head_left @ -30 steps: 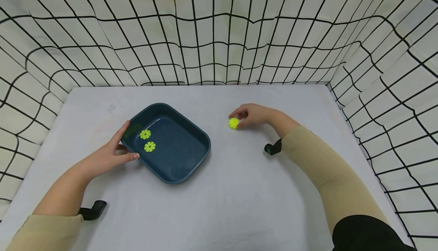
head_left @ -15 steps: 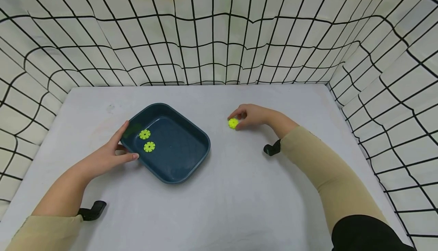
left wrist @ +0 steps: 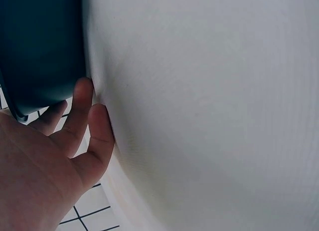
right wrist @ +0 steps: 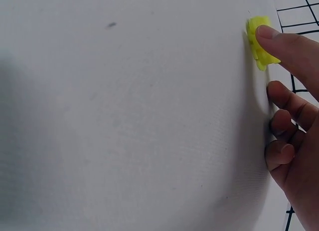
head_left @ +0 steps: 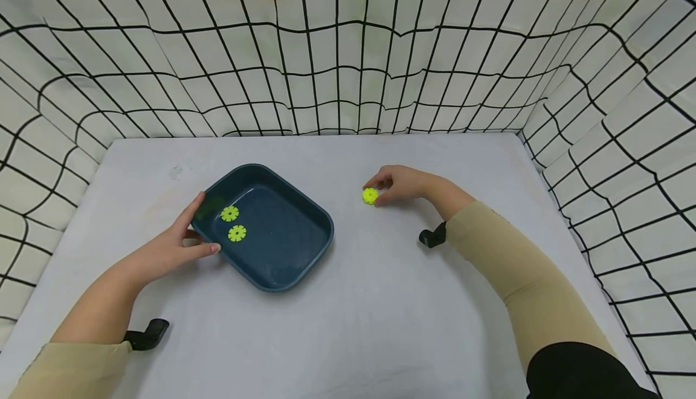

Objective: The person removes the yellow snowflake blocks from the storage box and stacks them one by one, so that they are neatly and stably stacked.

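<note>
A dark blue tray (head_left: 283, 230) lies on the white table at centre left. Two yellow-green notched discs, like snowflake building discs, rest flat on its floor: an upper disc (head_left: 229, 213) and a lower disc (head_left: 237, 233). My left hand (head_left: 171, 248) grips the tray's left corner between thumb and fingers; in the left wrist view, fingers (left wrist: 82, 99) reach under its outer wall. To the right of the tray, my right hand (head_left: 402, 184) pinches another yellow-green disc (head_left: 370, 196) at the table surface. In the right wrist view this disc (right wrist: 260, 55) looks thick, partly covered by the thumb.
A white cloth-like surface covers the table (head_left: 353, 326). Black netting (head_left: 337, 72) in front of white sheeting rises along the back and both sides. A black wrist-camera mount (head_left: 433, 236) juts from the right wrist, and a similar mount (head_left: 149, 334) from the left.
</note>
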`<state>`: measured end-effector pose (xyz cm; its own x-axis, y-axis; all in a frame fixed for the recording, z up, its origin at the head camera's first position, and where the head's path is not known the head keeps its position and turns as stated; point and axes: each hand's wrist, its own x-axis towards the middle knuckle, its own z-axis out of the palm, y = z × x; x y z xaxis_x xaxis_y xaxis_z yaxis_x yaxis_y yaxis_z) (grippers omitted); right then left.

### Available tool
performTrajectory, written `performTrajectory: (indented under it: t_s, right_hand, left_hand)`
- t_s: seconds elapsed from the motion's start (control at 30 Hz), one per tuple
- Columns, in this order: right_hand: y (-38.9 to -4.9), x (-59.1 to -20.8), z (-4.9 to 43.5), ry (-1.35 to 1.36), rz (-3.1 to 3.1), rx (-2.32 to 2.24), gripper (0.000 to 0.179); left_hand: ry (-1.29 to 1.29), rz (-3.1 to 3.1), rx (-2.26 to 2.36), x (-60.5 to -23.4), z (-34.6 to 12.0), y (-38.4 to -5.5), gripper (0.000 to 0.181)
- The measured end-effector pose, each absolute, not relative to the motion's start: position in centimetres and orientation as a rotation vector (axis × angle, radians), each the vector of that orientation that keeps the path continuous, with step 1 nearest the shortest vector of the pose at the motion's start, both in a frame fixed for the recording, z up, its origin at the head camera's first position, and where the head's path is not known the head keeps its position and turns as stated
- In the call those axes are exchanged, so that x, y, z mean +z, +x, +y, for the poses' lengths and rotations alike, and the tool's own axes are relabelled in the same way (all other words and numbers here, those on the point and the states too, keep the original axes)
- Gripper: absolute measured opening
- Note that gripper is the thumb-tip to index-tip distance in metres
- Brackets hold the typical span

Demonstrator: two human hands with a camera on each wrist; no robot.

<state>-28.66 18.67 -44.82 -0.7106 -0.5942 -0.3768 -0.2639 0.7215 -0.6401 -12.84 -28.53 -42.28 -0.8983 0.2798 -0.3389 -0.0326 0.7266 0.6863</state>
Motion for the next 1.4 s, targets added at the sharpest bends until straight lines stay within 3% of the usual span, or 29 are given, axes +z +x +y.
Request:
performTrajectory:
  t_s: [0.7, 1.4]
  right_hand:
    - [-28.4, -44.3, 18.6, -0.626, 2.335, -0.759, 0.050]
    - [-28.7, -41.5, 16.7, -0.692, 2.307, -1.003, 0.040]
  left_hand:
    - [0.184, 2.504, 1.004, -42.3, -28.6, -12.8, 0.107]
    - [0.191, 2.512, 1.020, -42.4, -28.6, -12.8, 0.107]
